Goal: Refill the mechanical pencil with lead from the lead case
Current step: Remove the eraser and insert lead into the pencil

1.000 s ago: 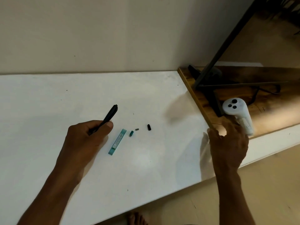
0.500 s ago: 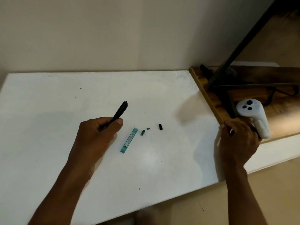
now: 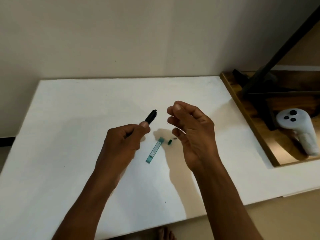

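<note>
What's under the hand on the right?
A small green cap and a tiny grey piece peek out on the white table beside the fingers of the right hand. Whatever lies beneath the palm is covered.

The mechanical pencil (image 3: 151, 116) near the frame's centre is seen as plain black. The lead case (image 3: 154, 150) just below it is shown in translucent teal, with a white printed label along its middle. A small cap (image 3: 169, 142) to its right is coloured the same teal, and a tiny piece (image 3: 175, 138) beside that is grey. The table (image 3: 69, 135) is rendered plain white, the wall (image 3: 121, 32) cream. At the right, a board (image 3: 290, 104) is marked by dark brown wood grain, and a white controller (image 3: 301, 134) is dotted with three black buttons
</note>
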